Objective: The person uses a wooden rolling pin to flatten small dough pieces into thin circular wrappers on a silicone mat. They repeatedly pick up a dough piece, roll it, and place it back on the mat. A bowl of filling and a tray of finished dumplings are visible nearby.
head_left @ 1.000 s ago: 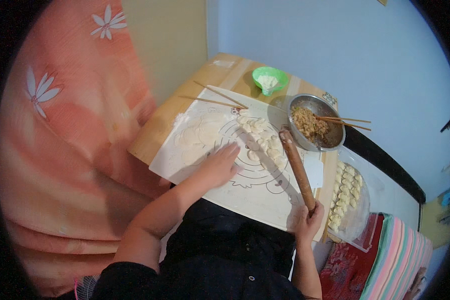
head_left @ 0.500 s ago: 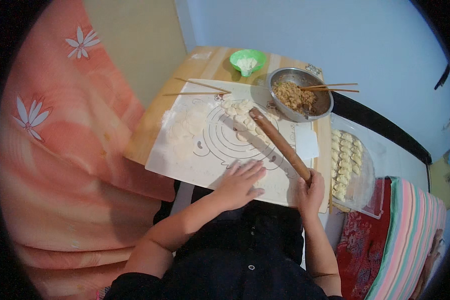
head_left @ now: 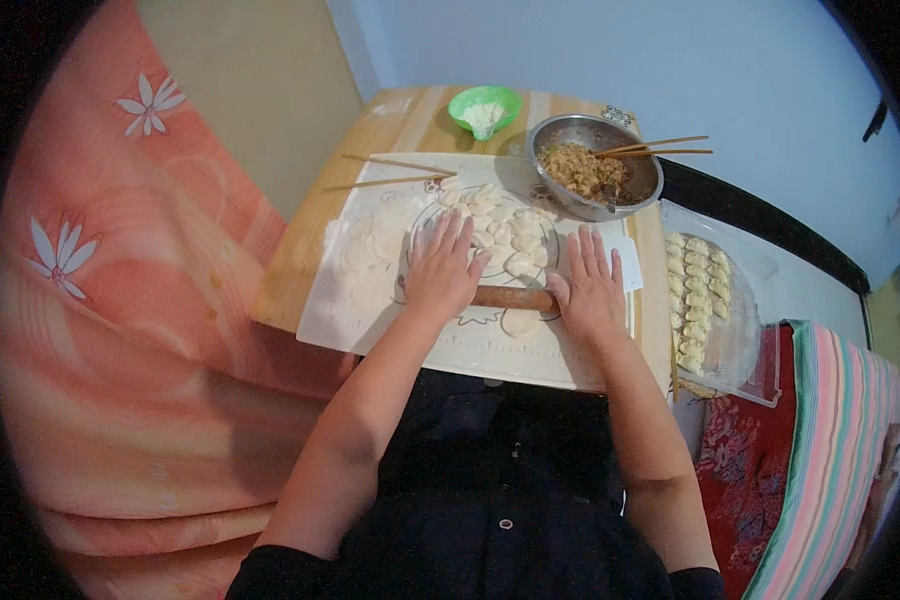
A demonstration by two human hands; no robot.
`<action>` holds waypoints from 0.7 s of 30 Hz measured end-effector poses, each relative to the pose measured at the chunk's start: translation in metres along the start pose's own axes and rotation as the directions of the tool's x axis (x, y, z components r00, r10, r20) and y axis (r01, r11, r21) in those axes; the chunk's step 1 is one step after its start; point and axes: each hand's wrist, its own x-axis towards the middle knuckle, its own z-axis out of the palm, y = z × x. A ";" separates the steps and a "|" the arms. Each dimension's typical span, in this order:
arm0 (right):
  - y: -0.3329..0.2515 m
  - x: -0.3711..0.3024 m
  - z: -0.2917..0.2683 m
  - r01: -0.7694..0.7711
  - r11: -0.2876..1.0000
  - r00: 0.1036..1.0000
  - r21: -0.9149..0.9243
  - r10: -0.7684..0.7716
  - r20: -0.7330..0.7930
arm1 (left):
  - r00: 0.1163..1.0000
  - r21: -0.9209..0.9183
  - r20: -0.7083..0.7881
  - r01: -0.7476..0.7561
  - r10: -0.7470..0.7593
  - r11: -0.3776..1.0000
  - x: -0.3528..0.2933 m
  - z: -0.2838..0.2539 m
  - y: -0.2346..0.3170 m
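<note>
A wooden rolling pin (head_left: pixel 510 298) lies crosswise on the white baking mat (head_left: pixel 420 345). My left hand (head_left: pixel 442 272) rests over its left end, palm down with fingers stretched out. Over the right end lies my right hand (head_left: pixel 592 288), likewise flat with fingers spread. A small piece of dough (head_left: pixel 521 322) shows partly from under the pin. Beyond the pin, several small floured dough pieces (head_left: pixel 507 232) are heaped in the mat's printed circles. Thin dough wrappers (head_left: pixel 370 245), dusted with flour, spread over the mat's left side.
At the back of the wooden table (head_left: pixel 300 270) stand a green bowl (head_left: pixel 505 100) of flour and a steel bowl (head_left: pixel 652 190) of filling with chopsticks (head_left: pixel 660 148). Loose chopsticks (head_left: pixel 385 182) lie at the mat's far left. Right of the table, a clear tray (head_left: pixel 740 345) holds rows of dumplings (head_left: pixel 695 290).
The rolling pin, held upright-tilted by its end in my right hand before, now lies across the mat. Both hands have come onto its ends, the left having moved forward from the mat's near edge.
</note>
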 end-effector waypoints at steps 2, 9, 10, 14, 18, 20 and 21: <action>-0.002 -0.015 -0.006 0.042 0.999 0.998 0.010 -0.042 0.055 | 0.996 0.013 0.091 -0.008 0.007 1.000 -0.019 -0.008 0.003; -0.011 -0.065 -0.017 0.022 0.993 0.993 0.116 -0.035 0.113 | 0.978 -0.023 0.194 -0.073 0.076 0.997 -0.071 -0.031 0.018; -0.004 -0.038 -0.006 0.008 0.996 0.996 0.084 -0.015 0.085 | 0.984 0.001 0.170 -0.047 0.046 0.999 -0.050 -0.022 0.013; 0.001 -0.014 0.001 0.039 0.999 0.997 0.004 -0.039 0.066 | 0.980 -0.031 0.200 -0.010 0.016 0.999 -0.036 -0.012 0.009; -0.005 -0.063 -0.021 0.087 0.985 0.988 0.151 -0.105 0.116 | 0.905 -0.282 0.378 -0.088 0.195 0.955 -0.055 -0.037 0.015; -0.007 -0.068 -0.022 0.139 0.973 0.990 0.186 -0.136 -0.027 | 0.878 -0.521 0.388 -0.043 0.281 0.852 -0.043 -0.043 0.031; -0.008 -0.068 -0.022 0.132 0.963 0.991 0.237 -0.131 -0.019 | 0.870 -0.533 0.376 -0.080 0.320 0.842 -0.040 -0.034 0.035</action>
